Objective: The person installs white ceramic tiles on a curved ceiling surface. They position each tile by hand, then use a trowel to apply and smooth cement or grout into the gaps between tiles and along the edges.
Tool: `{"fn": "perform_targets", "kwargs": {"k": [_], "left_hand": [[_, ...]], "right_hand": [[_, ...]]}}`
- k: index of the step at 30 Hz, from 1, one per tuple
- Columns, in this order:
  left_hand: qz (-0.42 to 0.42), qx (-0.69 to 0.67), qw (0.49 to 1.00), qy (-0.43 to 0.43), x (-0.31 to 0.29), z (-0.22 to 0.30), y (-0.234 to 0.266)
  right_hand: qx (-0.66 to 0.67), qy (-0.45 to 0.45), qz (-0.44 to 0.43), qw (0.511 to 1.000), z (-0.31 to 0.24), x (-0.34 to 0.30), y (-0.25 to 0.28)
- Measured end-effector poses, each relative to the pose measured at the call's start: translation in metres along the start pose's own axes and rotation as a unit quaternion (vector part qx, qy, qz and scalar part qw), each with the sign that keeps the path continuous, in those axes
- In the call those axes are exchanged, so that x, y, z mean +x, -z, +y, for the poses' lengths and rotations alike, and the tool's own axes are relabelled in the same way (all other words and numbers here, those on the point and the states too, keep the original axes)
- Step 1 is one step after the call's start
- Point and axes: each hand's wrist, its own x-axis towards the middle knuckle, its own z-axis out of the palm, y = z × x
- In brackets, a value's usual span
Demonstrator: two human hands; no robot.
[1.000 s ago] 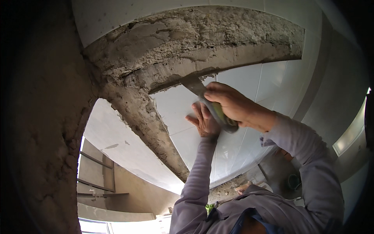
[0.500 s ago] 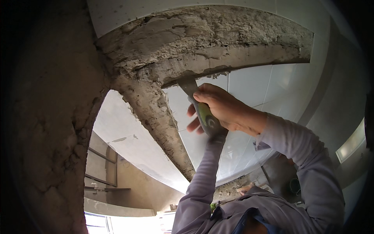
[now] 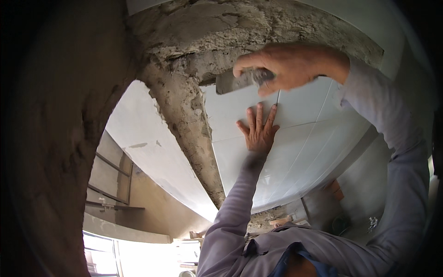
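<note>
My left hand lies on a glossy white wall tile, its fingers spread. Above it, my right hand is wrapped round a putty knife, partly smeared by motion. The knife's flat grey blade points left, close to the tile's top edge where it meets the rough mortar. Most of the handle is hidden in the grip. Over the tiles runs a band of bare, uneven mortar, and a strip of mortar goes down along the tile's ragged left edge.
A brown rough wall surface fills the left side. Beyond the mortar strip is a smooth whitish panel, with a dark metal frame past it. A bright opening lies at the lower left.
My left hand has come from behind the putty knife to lie flat on the tile. My right hand has risen and turned, so the blade now lies sideways along the tile's top edge.
</note>
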Motion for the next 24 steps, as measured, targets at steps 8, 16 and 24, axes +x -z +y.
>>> {"fn": "perform_targets", "kwargs": {"k": [8,16,24], "left_hand": [[0.007,-0.008,1.000,0.004,-0.001,-0.002,-0.002],[0.011,0.002,1.000,0.006,-0.002,-0.002,-0.001],[0.023,0.017,1.000,0.002,-0.001,0.002,0.001]], "right_hand": [[-0.037,-0.100,-0.148,0.983,-0.021,0.049,0.041],[-0.142,0.037,-0.064,0.987,-0.020,0.040,0.040],[-0.127,-0.004,-0.070,0.989,-0.014,-0.009,0.046]]}}
